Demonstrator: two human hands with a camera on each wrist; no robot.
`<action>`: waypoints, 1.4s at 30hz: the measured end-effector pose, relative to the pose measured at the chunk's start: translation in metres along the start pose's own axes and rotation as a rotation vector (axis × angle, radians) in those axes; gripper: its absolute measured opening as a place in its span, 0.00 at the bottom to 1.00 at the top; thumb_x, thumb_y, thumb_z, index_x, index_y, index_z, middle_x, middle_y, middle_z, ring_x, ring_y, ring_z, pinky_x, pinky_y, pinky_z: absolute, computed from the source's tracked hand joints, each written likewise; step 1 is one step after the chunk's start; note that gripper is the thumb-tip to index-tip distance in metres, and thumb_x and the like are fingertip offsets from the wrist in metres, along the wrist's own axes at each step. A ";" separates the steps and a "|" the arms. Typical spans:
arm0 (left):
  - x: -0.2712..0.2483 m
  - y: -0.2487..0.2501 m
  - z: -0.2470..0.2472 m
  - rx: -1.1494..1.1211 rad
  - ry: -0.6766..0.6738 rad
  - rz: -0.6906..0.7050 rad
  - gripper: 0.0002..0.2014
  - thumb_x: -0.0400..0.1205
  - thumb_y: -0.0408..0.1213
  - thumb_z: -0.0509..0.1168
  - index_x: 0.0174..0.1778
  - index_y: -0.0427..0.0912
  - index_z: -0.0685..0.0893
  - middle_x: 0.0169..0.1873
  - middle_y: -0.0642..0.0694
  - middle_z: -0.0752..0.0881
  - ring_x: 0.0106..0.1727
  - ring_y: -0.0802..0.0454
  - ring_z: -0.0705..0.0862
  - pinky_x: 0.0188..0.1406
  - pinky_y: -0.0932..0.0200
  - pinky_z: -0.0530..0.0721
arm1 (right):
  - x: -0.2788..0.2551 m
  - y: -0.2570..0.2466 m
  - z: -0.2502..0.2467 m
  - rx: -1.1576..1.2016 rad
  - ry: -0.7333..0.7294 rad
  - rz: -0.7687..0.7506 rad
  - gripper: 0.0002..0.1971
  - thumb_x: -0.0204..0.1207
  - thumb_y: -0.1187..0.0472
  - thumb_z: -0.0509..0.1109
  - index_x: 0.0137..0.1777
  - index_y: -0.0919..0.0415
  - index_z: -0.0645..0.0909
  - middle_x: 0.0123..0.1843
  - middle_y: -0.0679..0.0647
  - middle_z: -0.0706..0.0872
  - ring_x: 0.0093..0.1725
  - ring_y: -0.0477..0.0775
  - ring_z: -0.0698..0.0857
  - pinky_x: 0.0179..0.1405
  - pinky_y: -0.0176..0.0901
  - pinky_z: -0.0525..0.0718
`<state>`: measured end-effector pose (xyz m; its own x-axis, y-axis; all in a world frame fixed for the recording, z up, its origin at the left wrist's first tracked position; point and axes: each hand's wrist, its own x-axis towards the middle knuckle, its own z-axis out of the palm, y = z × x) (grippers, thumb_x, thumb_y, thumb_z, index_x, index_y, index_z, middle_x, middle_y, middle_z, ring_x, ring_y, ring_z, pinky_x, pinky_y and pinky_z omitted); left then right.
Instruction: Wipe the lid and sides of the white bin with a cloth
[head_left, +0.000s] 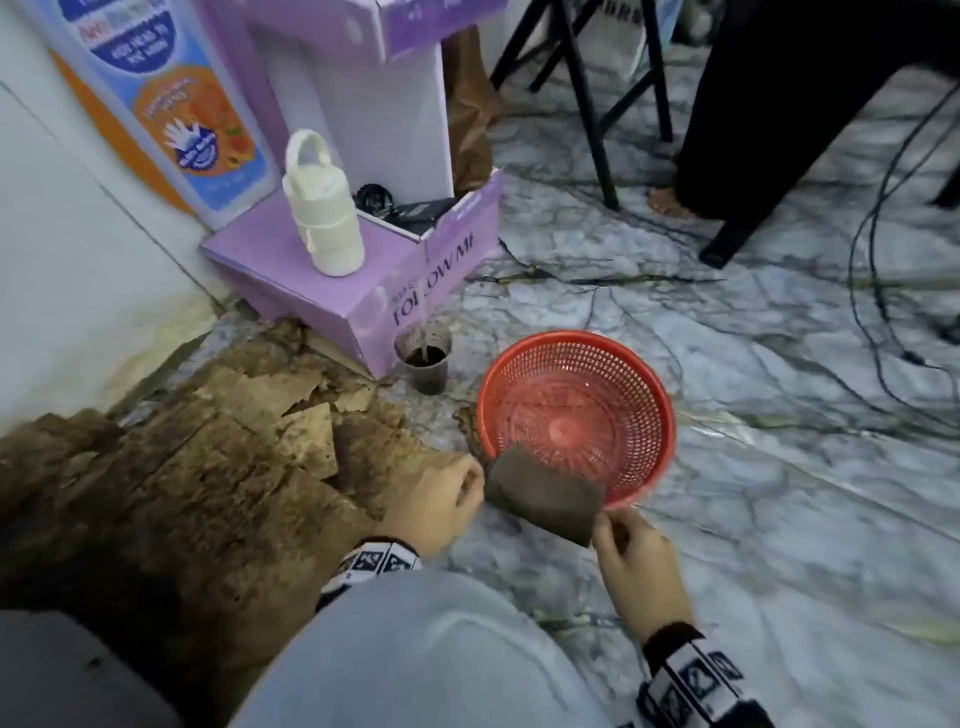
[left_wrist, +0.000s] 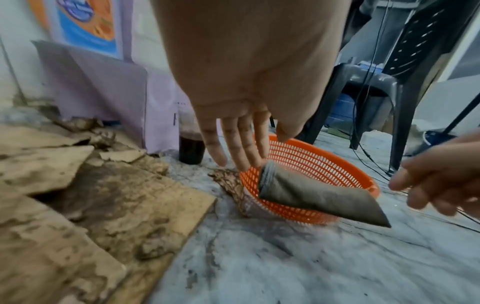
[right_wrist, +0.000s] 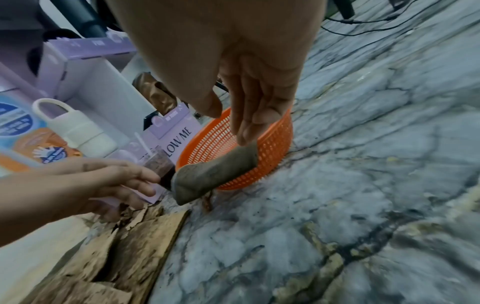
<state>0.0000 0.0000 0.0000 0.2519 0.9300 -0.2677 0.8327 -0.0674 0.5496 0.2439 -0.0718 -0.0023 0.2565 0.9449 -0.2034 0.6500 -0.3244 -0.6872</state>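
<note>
A folded grey-brown cloth (head_left: 545, 499) (left_wrist: 311, 197) (right_wrist: 215, 170) lies draped over the near rim of a red-orange mesh basket (head_left: 571, 343) (left_wrist: 311, 152) (right_wrist: 275, 144) on the marble floor. My left hand (head_left: 441, 499) (left_wrist: 249, 148) (right_wrist: 135, 181) hovers at the cloth's left end, its fingers straight and its fingertips at the cloth's edge. At the right end, my right hand (head_left: 623, 540) (right_wrist: 231, 123) (left_wrist: 420, 185) reaches down with fingertips at the cloth and the thumb held apart. Neither hand grips the cloth. No white bin shows in any view.
Left of the basket lie torn, stained cardboard pieces (head_left: 234, 441). A cup of dark drink (head_left: 423, 358) stands by a purple box (head_left: 363, 291) with a cream bottle (head_left: 324, 208) on it. Black chair legs (head_left: 587, 104), cables (head_left: 872, 291) and another person's foot (head_left: 667, 200) are beyond.
</note>
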 end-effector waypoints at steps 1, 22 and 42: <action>0.006 0.002 0.007 0.002 -0.009 -0.027 0.10 0.90 0.47 0.59 0.61 0.49 0.82 0.50 0.49 0.88 0.51 0.47 0.86 0.48 0.53 0.79 | 0.000 0.005 0.001 0.016 0.029 0.020 0.06 0.84 0.60 0.68 0.47 0.60 0.84 0.39 0.56 0.88 0.40 0.58 0.85 0.39 0.47 0.74; 0.040 -0.007 0.056 -0.401 0.024 -0.166 0.15 0.90 0.47 0.63 0.37 0.49 0.77 0.28 0.50 0.78 0.32 0.50 0.78 0.36 0.51 0.73 | 0.034 0.036 0.046 0.204 -0.017 0.215 0.21 0.84 0.47 0.68 0.37 0.63 0.84 0.29 0.57 0.87 0.34 0.59 0.87 0.37 0.52 0.82; -0.042 0.014 -0.081 -0.330 0.543 0.030 0.14 0.92 0.45 0.58 0.41 0.45 0.72 0.25 0.49 0.71 0.28 0.53 0.72 0.32 0.49 0.67 | 0.056 -0.123 -0.033 0.246 -0.192 -0.583 0.22 0.85 0.50 0.69 0.32 0.62 0.71 0.23 0.59 0.73 0.24 0.56 0.73 0.28 0.54 0.72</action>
<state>-0.0386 -0.0107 0.0828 -0.0854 0.9861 0.1428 0.6114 -0.0613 0.7889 0.2018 0.0199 0.0936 -0.2349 0.9610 0.1457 0.4555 0.2413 -0.8569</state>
